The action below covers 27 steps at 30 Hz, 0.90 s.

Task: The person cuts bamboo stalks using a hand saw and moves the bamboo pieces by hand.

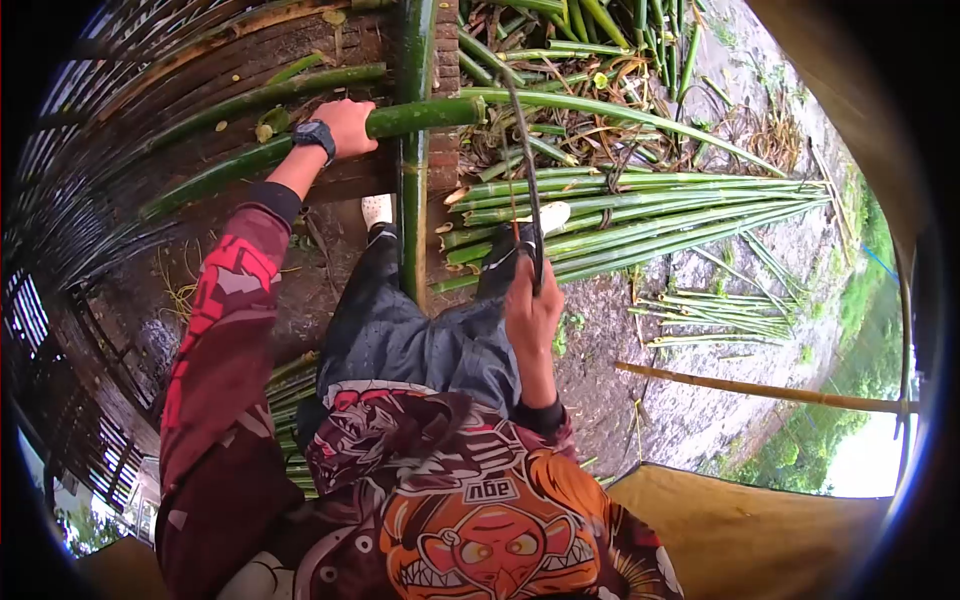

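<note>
My left hand (346, 128), with a dark watch on its wrist, is closed around a thick green bamboo pole (425, 117). The pole's cut end points to the right, and its other end runs down to the left. It crosses over a long green bamboo rail (413, 200) that runs up between my legs. My right hand (533, 310) grips what looks like a bow saw (528, 150), with a dark curved frame and a thin reddish strip beside it. The saw stands to the right of the pole's cut end, its far tip blurred.
Bundled green bamboo poles (660, 215) lie to the right of my feet, with shorter pieces (715, 315) beyond. Leaf and stalk litter (610, 110) covers the ground above them. A slatted bamboo wall (80, 200) stands left. A brown pole (760, 388) and a tarp (740, 520) border the lower right.
</note>
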Tool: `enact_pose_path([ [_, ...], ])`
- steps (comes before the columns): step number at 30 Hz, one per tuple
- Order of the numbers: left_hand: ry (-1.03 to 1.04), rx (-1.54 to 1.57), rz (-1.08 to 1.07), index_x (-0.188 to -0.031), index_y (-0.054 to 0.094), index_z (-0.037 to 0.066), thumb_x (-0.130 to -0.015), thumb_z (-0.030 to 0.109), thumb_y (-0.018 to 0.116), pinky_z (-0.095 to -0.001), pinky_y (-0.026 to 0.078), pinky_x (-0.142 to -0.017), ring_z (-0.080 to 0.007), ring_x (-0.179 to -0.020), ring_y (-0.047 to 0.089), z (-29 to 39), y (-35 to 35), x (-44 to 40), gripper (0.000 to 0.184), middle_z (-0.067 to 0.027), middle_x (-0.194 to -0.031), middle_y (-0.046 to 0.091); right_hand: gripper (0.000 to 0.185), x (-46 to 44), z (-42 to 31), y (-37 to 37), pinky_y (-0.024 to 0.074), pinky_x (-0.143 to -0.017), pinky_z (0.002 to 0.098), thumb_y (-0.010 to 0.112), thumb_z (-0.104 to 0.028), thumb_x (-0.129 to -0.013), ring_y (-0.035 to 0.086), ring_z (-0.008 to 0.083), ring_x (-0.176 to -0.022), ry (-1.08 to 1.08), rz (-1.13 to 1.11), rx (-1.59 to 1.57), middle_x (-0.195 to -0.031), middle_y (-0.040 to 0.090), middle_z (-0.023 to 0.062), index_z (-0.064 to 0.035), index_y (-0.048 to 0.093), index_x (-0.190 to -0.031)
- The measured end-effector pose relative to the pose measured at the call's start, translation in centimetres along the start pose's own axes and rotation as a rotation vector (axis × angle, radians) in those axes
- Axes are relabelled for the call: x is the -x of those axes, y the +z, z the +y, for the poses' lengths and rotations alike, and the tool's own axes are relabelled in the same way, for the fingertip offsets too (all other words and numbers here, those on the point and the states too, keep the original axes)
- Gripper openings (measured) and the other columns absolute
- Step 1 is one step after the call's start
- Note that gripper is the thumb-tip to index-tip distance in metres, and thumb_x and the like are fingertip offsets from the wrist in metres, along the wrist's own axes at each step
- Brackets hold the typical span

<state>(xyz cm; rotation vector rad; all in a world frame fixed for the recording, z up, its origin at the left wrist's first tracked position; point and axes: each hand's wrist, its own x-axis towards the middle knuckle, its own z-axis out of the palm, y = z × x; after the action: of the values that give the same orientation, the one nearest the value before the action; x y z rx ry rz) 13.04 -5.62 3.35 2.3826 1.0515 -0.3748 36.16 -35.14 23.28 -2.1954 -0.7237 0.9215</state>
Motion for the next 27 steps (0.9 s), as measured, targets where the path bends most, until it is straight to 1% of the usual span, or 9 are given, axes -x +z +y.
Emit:
enact_pose_path([
  [2, -0.078, -0.021, -0.062, -0.12, 0.064, 0.01, -0.078, 0.043, 0.076, -0.0502, 0.06, -0.083, -0.0386, -0.097, 0.073, 1.3, -1.1, 0.7, 0.055, -0.0198, -0.102, 0.076, 0.02, 1.4, -0.7, -0.9, 0.0401, -0.05, 0.043, 0.064, -0.019, -0.102, 0.052, 0.0367, -0.05, -0.146, -0.007, 0.09, -0.058, 0.052, 0.0171, -0.0017, 0.061, -0.093],
  [10, 0.081, 0.081, 0.517, -0.111, 0.065, 0.011, -0.067, 0.025, 0.076, -0.0493, 0.053, -0.082, -0.0332, -0.105, 0.064, 3.2, 2.5, 4.8, 0.047, -0.0111, -0.11, 0.067, 0.032, -14.4, -5.3, 7.2, 0.0497, -0.055, 0.0419, 0.079, -0.036, -0.09, 0.062, 0.0302, -0.063, -1.178, -0.167, 0.508, -0.072, 0.06, 0.0073, -0.0099, 0.059, -0.088],
  [12, -0.033, 0.139, 0.153, -0.116, 0.067, 0.012, -0.068, 0.016, 0.072, -0.0519, 0.05, -0.091, -0.0366, -0.106, 0.063, 4.8, -1.6, 6.6, 0.049, -0.0127, -0.112, 0.069, 0.029, -18.6, -6.3, 10.8, 0.0543, -0.066, 0.0395, 0.079, -0.038, -0.088, 0.067, 0.0266, -0.072, -1.36, -0.232, 0.532, -0.08, 0.065, 0.0044, -0.0127, 0.067, -0.098],
  [14, 0.024, 0.27, 0.5, -0.119, 0.067, 0.013, -0.069, 0.011, 0.072, -0.0511, 0.048, -0.094, -0.0351, -0.111, 0.063, 4.8, 1.1, 8.5, 0.05, -0.0098, -0.115, 0.07, 0.033, -21.9, -6.5, 14.6, 0.0547, -0.07, 0.0395, 0.077, -0.042, -0.091, 0.067, 0.027, -0.08, -1.525, -0.174, 0.646, -0.085, 0.067, 0.0061, -0.0125, 0.07, -0.104],
  [16, 0.006, 0.154, 0.848, -0.1, 0.069, 0.016, -0.064, 0.02, 0.077, -0.0518, 0.053, -0.081, -0.0335, -0.094, 0.07, 5.5, 2.2, 10.0, 0.037, -0.0085, -0.093, 0.072, 0.041, -23.9, -6.2, 17.7, 0.0524, -0.083, 0.0443, 0.072, -0.046, -0.094, 0.065, 0.0295, -0.093, -1.44, -0.274, 0.937, -0.095, 0.066, 0.0096, -0.0122, 0.07, -0.117],
  [19, -0.148, 0.133, 0.732, -0.086, 0.069, 0.016, -0.08, 0.02, 0.066, -0.0469, 0.051, -0.088, -0.0301, -0.099, 0.067, 6.4, 3.3, 10.6, 0.007, -0.0062, -0.095, 0.07, 0.044, -27.2, -0.7, 21.9, 0.0489, -0.103, 0.0484, 0.064, -0.042, -0.1, 0.06, 0.0375, -0.118, -1.601, -0.139, 1.113, -0.126, 0.065, 0.0176, -0.0137, 0.067, -0.133],
  [20, -0.173, 0.064, 0.984, -0.083, 0.067, 0.017, -0.08, 0.021, 0.065, -0.045, 0.05, -0.089, -0.0279, -0.093, 0.065, 6.4, 5.0, 10.4, 0.006, -0.0042, -0.087, 0.067, 0.045, -22.3, -4.5, 21.5, 0.0444, -0.111, 0.0517, 0.059, -0.039, -0.103, 0.052, 0.0392, -0.133, -1.229, -0.273, 1.192, -0.142, 0.058, 0.019, -0.0153, 0.062, -0.141],
  [21, -0.25, 0.058, 1.139, -0.08, 0.065, 0.018, -0.079, 0.023, 0.064, -0.0447, 0.048, -0.09, -0.0261, -0.091, 0.062, 6.8, 5.3, 10.6, 0.006, -0.0027, -0.084, 0.062, 0.046, -20.6, -4.8, 21.0, 0.0403, -0.114, 0.0546, 0.056, -0.037, -0.105, 0.045, 0.0405, -0.141, -1.287, -0.266, 1.138, -0.151, 0.051, 0.0192, -0.0187, 0.057, -0.147],
  [27, -0.551, 0.131, 0.989, -0.108, 0.068, 0.012, -0.086, 0.021, 0.068, -0.0563, 0.035, -0.12, -0.0333, -0.134, 0.051, 5.8, 9.1, 11.8, 0.024, -0.01, -0.123, 0.063, 0.069, -16.2, 2.3, 16.6, 0.0417, -0.113, 0.0549, 0.059, -0.05, -0.102, 0.051, 0.0373, -0.137, -1.218, -0.4, 1.085, -0.152, 0.051, 0.0196, -0.0174, 0.04, -0.16],
])
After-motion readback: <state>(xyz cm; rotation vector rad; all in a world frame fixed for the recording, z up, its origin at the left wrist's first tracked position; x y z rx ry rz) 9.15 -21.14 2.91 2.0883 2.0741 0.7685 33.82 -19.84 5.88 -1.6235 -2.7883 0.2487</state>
